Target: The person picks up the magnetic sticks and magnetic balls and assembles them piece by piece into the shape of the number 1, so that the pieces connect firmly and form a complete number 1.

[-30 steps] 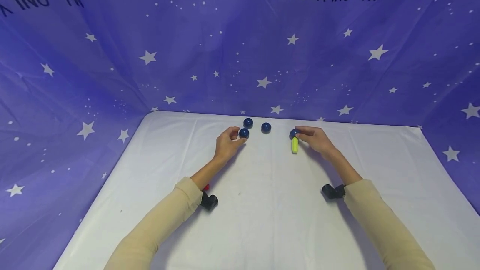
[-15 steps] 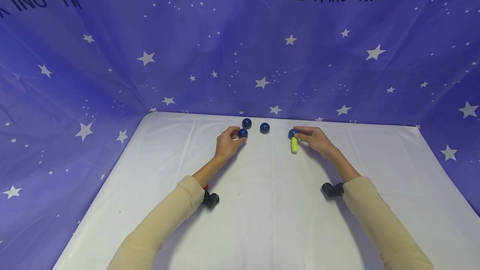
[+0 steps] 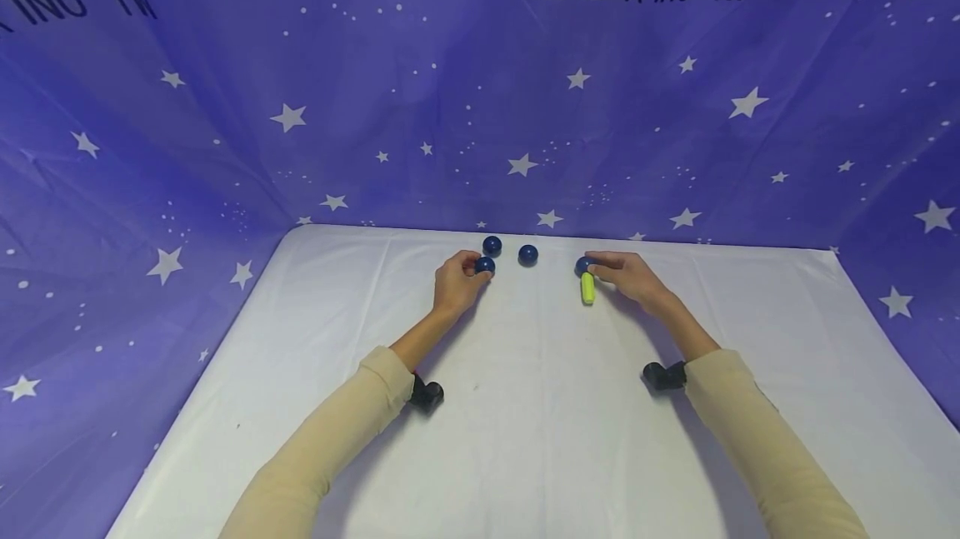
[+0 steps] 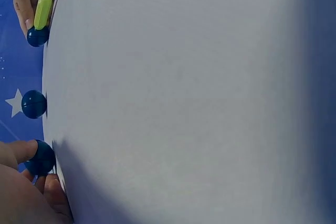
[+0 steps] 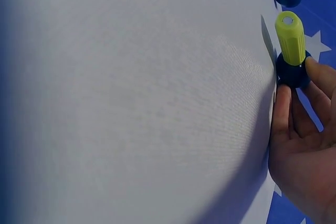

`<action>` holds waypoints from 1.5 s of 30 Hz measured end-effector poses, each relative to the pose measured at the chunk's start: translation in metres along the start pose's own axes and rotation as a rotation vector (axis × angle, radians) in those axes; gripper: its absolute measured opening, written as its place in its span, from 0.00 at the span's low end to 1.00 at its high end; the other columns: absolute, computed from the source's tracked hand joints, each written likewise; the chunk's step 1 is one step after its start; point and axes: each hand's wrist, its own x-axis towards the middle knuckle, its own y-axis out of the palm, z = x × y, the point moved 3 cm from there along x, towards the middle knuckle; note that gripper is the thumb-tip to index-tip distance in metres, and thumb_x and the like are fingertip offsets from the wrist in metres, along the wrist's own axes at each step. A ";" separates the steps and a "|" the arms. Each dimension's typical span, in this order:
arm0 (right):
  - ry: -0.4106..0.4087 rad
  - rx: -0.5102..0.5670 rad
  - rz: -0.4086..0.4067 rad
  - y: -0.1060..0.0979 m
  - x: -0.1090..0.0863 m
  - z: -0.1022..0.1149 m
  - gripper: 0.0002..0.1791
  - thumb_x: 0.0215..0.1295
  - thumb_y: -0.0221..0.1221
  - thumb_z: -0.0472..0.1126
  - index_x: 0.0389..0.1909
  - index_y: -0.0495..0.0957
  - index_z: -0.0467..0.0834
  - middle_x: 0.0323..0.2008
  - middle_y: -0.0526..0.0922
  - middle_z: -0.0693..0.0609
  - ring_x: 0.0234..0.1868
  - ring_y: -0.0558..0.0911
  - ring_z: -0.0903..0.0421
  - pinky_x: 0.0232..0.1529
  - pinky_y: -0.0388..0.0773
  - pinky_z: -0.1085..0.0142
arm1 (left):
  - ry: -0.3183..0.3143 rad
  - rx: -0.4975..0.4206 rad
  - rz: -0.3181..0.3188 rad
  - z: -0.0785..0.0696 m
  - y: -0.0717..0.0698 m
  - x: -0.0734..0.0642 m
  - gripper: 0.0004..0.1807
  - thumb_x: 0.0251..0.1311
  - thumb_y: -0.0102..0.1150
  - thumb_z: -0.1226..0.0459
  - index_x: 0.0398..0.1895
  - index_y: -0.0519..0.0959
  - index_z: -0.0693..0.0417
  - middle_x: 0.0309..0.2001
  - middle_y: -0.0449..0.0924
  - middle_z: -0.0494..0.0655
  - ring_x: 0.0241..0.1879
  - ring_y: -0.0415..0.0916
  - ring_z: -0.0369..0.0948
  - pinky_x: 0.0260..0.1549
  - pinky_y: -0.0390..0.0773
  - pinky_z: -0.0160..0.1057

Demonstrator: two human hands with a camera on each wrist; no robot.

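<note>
Near the far edge of the white table, my left hand [image 3: 457, 282] holds a glossy blue ball [image 3: 486, 267] between thumb and fingers. On the right, my right hand [image 3: 630, 276] pinches another blue ball [image 5: 292, 72], its thumb on the side of the ball. A yellow-green ribbed, handle-like piece [image 5: 291, 38] stands out from that ball toward me; a small round hole shows in its end. Whether it is joined to the ball I cannot tell. Between the hands sits a loose blue ball [image 3: 528, 255]. One more blue ball [image 3: 492, 246] lies just behind the left hand's ball.
A white cloth covers the table [image 3: 510, 406]. Purple star-printed curtains [image 3: 420, 89] rise behind it and along both sides. Black wrist devices [image 3: 663, 376] jut inward from beside the sleeves.
The left forearm has shifted slightly right and forward, and a red spot beside its sleeve is now hidden. The right hand and the balls stay in place apart from a small camera drift.
</note>
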 end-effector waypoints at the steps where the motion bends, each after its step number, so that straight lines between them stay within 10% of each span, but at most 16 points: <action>1: 0.000 0.001 0.001 0.000 0.000 0.000 0.28 0.75 0.56 0.49 0.71 0.68 0.41 0.71 0.65 0.39 0.73 0.58 0.38 0.68 0.59 0.42 | -0.005 -0.006 -0.001 -0.001 0.000 0.000 0.19 0.56 0.71 0.68 0.51 0.82 0.62 0.42 0.84 0.55 0.42 0.79 0.49 0.46 0.77 0.44; 45: 0.002 0.057 0.028 -0.002 0.000 0.001 0.28 0.75 0.56 0.48 0.70 0.68 0.40 0.70 0.66 0.38 0.73 0.59 0.38 0.69 0.55 0.41 | 0.062 -0.264 0.197 -0.044 0.056 -0.044 0.17 0.55 0.69 0.73 0.49 0.81 0.66 0.39 0.85 0.51 0.38 0.82 0.38 0.40 0.80 0.31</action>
